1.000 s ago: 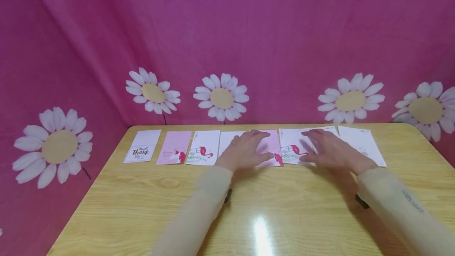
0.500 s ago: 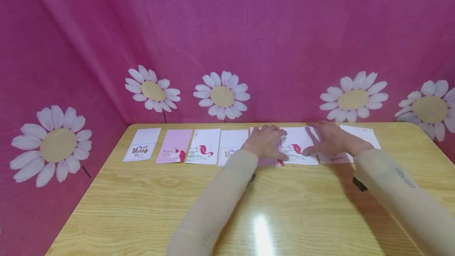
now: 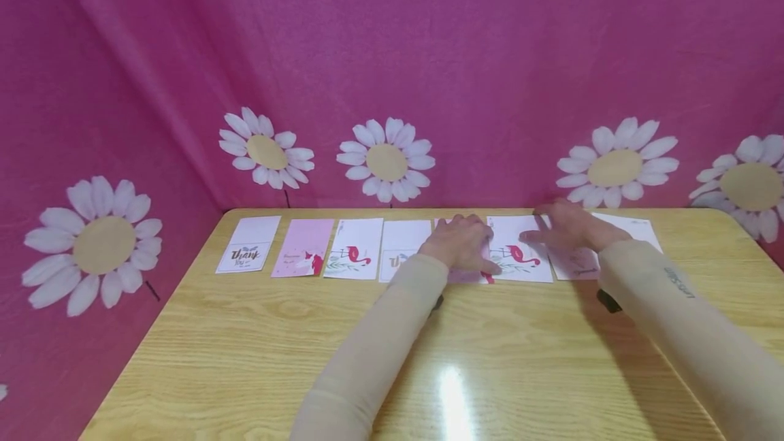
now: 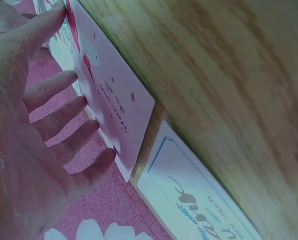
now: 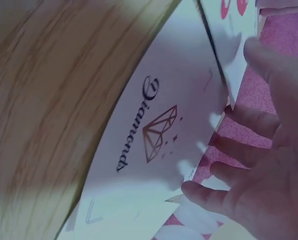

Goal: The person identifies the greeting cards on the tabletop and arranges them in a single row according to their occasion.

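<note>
Eight cards [image 3: 401, 237] are being found laid out; straightening is apparently being finished by left hand [image 3: 459, 243] and right hand [image 3: 568, 226], fingers [image 5: 204, 196] spread wide.

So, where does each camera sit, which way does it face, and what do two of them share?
Left wrist: worn on that wrist, looking past the left palm and left fingers at a pink card and a blue-bordered card.
Right wrist: worn on that wrist, looking across the Diamonds card, with the right palm and right fingers showing.
Head: worn on the head, looking forward and down at the table; left sleeve, right sleeve and both sets of fingers show.
Shared: head and left wrist both see the pink card.
</note>
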A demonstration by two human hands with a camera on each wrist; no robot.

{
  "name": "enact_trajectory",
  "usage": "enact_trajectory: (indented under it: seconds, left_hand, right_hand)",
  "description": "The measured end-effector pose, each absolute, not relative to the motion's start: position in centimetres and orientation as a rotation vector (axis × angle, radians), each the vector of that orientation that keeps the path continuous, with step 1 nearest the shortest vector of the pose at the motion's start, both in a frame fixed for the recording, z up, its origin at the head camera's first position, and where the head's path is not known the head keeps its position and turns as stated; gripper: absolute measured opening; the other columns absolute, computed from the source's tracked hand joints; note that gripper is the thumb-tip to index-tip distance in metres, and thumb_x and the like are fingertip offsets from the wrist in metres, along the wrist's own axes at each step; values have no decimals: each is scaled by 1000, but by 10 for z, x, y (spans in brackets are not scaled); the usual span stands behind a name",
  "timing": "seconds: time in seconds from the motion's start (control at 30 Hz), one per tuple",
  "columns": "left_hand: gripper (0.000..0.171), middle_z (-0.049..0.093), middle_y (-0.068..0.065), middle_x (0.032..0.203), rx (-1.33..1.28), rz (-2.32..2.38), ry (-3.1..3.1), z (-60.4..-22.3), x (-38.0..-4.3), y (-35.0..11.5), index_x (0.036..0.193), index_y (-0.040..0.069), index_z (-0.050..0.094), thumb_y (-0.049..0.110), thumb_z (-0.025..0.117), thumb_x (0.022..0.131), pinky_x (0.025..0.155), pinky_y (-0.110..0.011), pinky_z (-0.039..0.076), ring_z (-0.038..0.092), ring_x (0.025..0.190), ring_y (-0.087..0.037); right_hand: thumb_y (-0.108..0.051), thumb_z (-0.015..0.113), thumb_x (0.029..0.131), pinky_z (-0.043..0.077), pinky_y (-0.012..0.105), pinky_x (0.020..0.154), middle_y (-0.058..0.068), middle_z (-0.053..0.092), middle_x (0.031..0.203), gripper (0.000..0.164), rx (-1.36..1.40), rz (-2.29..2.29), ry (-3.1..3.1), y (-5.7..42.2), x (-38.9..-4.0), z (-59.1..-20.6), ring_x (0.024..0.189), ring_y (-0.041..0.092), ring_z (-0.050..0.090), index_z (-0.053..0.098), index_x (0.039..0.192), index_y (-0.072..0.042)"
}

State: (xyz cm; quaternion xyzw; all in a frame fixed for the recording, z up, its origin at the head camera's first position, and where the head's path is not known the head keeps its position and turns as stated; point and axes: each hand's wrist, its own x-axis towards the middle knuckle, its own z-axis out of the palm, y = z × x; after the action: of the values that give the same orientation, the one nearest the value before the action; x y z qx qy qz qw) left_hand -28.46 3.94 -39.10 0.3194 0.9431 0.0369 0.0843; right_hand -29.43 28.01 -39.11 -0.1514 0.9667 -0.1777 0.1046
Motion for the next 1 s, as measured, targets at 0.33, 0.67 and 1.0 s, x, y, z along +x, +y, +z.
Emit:
enact_trajectory:
  seconds: [0.33, 0.67, 1.0]
  left_hand:
    - [61, 53, 7, 149, 911, 152, 2804, -391, -283, 39, 138, 28, 61, 61, 71, 88, 113, -51, 42, 49, 136, -20]
    - [66, 53, 5, 149, 910, 193, 2801, -392, -283, 37, 141, 26, 59, 61, 72, 87, 112, -52, 42, 48, 138, -22]
    - [66, 50, 5, 153, 893, 191, 2802, -395, -283, 36, 144, 28, 56, 62, 70, 88, 111, -51, 42, 47, 140, -22]
  right_hand:
    - [-25, 69, 96, 52, 61, 93, 32, 65, 118, 53, -502, -604, 2945, 283, -294, -389, 105, 46, 64, 56, 131, 13]
    - [-7, 69, 93, 56, 57, 89, 31, 68, 114, 49, -458, -891, 3012, 279, -281, -392, 98, 41, 70, 52, 137, 7]
    - [-1, 72, 89, 55, 60, 93, 33, 56, 137, 76, -386, -1158, 2990, 271, -262, -398, 109, 49, 67, 35, 155, 2]
